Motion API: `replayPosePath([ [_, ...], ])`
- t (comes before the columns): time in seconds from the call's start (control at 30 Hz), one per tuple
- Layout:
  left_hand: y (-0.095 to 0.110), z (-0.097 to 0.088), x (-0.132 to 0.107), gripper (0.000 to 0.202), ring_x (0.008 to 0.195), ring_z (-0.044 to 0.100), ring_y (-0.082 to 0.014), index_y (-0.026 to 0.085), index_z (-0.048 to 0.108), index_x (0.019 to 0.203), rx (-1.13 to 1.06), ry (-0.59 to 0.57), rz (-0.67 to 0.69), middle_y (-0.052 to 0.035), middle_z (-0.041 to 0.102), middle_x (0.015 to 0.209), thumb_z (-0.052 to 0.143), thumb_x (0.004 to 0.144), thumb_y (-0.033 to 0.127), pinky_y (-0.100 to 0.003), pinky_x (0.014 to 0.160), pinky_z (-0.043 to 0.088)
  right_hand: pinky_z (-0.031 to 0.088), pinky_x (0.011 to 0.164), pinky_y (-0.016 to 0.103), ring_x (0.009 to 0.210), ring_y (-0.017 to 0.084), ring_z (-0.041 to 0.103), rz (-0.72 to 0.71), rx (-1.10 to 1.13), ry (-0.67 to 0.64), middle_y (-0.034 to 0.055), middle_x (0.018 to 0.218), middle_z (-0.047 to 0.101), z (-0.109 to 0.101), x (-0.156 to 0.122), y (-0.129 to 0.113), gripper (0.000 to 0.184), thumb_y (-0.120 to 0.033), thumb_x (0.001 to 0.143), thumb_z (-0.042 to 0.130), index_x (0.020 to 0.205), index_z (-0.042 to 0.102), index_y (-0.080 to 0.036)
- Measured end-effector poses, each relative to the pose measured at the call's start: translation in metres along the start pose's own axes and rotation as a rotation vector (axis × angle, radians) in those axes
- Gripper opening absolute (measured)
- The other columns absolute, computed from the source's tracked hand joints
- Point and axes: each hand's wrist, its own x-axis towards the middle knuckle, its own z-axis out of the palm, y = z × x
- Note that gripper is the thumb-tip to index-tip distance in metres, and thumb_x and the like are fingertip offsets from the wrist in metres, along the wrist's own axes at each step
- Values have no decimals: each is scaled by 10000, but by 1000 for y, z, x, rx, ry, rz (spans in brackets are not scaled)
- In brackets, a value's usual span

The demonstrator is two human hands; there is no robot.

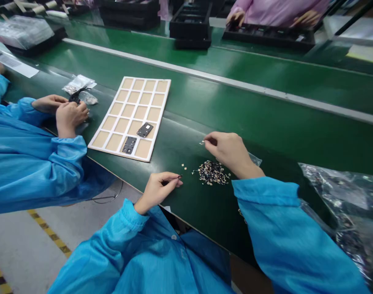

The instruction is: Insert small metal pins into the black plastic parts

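My left hand (160, 187) is closed in a pinch near the table's front edge, with a small dark piece (180, 176) at its fingertips. My right hand (231, 152) pinches a tiny pale part (202, 142) just above or on the green surface; its exact kind is too small to tell. Between and below the hands lies a pile of tiny black and tan parts (211, 172). A few loose tan pieces (184, 166) sit left of the pile. Left of my hands is a white-gridded tray (124, 151) holding two black rectangular plates, one flat in a compartment (129, 145), one tilted across a divider (145, 129).
Clear plastic bags (354, 196) lie at the right by my sleeve. To the left, a co-worker's hands (66, 114) handle a black part near small bags (79, 83). Across the green table (235, 108), another person's hands (307, 18) are at a black tray (269, 36).
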Motion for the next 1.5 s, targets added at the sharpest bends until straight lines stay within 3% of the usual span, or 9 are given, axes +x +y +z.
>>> replayPosePath([
  [0.1, -1, 0, -2, 274, 678, 733, -194, 117, 723, 868, 25, -12, 22, -103, 762, 774, 635, 828, 373, -259, 645, 586, 520, 733, 345, 827, 273, 691, 29, -87, -100, 100, 875, 738, 8, 20, 8, 218, -142, 797, 539, 880, 741, -152],
  [0.27, -1, -1, -1, 228, 709, 735, -188, 130, 735, 891, 33, -52, 62, -85, 765, 792, 599, 839, 305, -256, 674, 588, 529, 834, 383, 950, 298, 686, 53, -125, -153, 109, 995, 733, 13, 20, 13, 313, -107, 822, 477, 973, 748, -144],
  [0.53, -3, -2, -1, 220, 723, 735, -180, 132, 736, 915, 60, -61, 91, -76, 767, 806, 573, 855, 267, -252, 687, 591, 525, 847, 384, 964, 278, 679, 69, -143, -98, 71, 1030, 728, 11, 20, 15, 340, -142, 844, 442, 1004, 740, -180],
  [0.63, -3, -2, -1, 212, 726, 736, -182, 137, 734, 919, 62, -64, 99, -74, 767, 809, 572, 856, 257, -252, 687, 593, 527, 768, 376, 908, 278, 679, -5, -147, -75, 69, 1003, 728, -3, 11, 20, 294, -210, 848, 468, 973, 733, -194],
  [0.77, -1, -2, -1, 200, 719, 737, -181, 140, 731, 903, 67, -82, 112, -70, 767, 800, 563, 855, 237, -251, 684, 591, 521, 694, 351, 822, 256, 679, -102, -134, -196, 65, 928, 726, -22, -10, 28, 251, -270, 852, 489, 919, 720, -198],
  [0.93, 0, -2, 0, 201, 715, 737, -174, 136, 729, 892, 84, -88, 142, -68, 767, 797, 557, 851, 230, -233, 666, 581, 540, 685, 350, 833, 254, 686, -187, -201, -294, 81, 971, 720, -22, -35, 28, 260, -280, 881, 476, 963, 704, -187],
  [1.3, 3, -4, -2, 205, 706, 724, -160, 138, 731, 882, 91, -90, 110, -66, 768, 811, 547, 853, 223, -219, 651, 557, 555, 653, 319, 788, 221, 672, -484, -189, -84, 107, 923, 700, -14, -54, -2, 327, -271, 989, 377, 919, 672, -148],
  [1.5, 2, -3, -3, 210, 726, 726, -172, 125, 731, 876, 0, -54, 75, -78, 765, 802, 559, 851, 243, -232, 682, 567, 516, 815, 385, 931, 265, 644, -641, -224, 3, 130, 1007, 696, 4, -73, -34, 264, -162, 964, 415, 980, 670, -94],
])
